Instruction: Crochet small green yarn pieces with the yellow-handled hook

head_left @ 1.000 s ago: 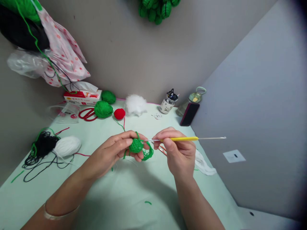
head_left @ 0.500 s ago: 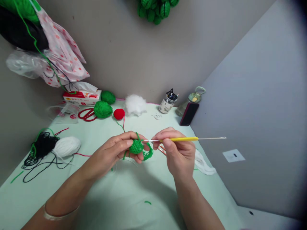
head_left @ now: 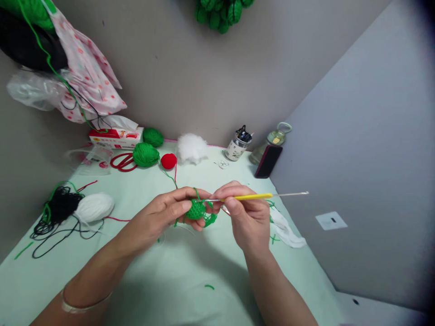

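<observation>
A small green crochet piece [head_left: 196, 210], rounded in shape, is pinched in my left hand [head_left: 167, 209], with green yarn running up over the forefinger. My right hand [head_left: 249, 217] grips the yellow handle of a double-ended crochet hook [head_left: 256, 197] like a pen. The hook's left metal end reaches the top edge of the green piece; its other end points out to the right. A loose loop of green yarn [head_left: 210, 220] hangs beside the piece, between the hands. Part of an orange-and-silver object [head_left: 225, 210] shows behind the right fingers; its kind is hidden.
Green yarn balls [head_left: 146, 155], a red ball [head_left: 169, 161], red-handled scissors [head_left: 123, 162], white stuffing [head_left: 192, 148] and a tissue box [head_left: 117, 138] line the back. Black yarn [head_left: 61, 209] and white yarn [head_left: 95, 206] lie left. A phone [head_left: 268, 161] leans against a bottle [head_left: 260, 153]; white cloth [head_left: 287, 228] lies right.
My right hand and the hook have moved left, the hook tip going further over the green piece. The left hand and the piece have shifted slightly right.
</observation>
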The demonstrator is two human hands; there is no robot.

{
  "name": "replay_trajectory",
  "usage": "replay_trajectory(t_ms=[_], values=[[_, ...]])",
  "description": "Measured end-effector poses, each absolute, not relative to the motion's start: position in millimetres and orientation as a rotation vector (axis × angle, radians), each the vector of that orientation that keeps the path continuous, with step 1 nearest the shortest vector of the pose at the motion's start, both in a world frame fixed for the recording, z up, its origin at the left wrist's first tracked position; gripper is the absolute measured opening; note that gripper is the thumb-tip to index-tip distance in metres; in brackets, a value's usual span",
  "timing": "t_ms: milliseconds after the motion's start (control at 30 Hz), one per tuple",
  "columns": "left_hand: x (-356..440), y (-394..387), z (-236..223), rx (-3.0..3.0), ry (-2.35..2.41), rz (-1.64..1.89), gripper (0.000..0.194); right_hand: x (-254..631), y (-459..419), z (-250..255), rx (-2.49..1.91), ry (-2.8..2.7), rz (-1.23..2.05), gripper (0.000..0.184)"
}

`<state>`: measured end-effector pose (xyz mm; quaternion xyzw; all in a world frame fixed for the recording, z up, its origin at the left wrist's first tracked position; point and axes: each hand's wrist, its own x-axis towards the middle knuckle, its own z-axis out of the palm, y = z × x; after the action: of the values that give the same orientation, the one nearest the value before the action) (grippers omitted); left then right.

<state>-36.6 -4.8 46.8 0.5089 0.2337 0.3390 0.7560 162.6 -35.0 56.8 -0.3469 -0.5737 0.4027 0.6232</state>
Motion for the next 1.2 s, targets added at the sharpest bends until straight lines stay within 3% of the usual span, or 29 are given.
replay_trajectory(t_ms=[233,400,567,800,1000,1200], values=[[-36.3,-4.1,44.5,1.186,0.594,0.806,0.041,161.0,-34.6,55.7,-0.800,-1.498,0.816,0.013],[-36.6,-5.4,43.4,1.134,0.631,0.855,0.047,167.1,-35.9,59.0,-0.806,-1.764,0.621,0.031],[-30.2,-8.2,46.4,1.108,0.654,0.886,0.052,166.1,-35.0,54.8,-0.765,-1.734,0.583,0.036],[-29.6,-8.6,50.7,1.142,0.708,0.915,0.065,161.6,-30.7,49.4,-0.749,-1.464,0.891,0.013],[-35.5,-9.8,50.1,1.206,0.716,0.851,0.058,163.9,-26.5,48.5,-0.696,-1.313,1.155,0.019],[-37.5,-11.0,53.5,1.278,0.834,0.807,0.060,170.5,-31.3,53.7,-0.667,-1.411,1.126,0.019]])
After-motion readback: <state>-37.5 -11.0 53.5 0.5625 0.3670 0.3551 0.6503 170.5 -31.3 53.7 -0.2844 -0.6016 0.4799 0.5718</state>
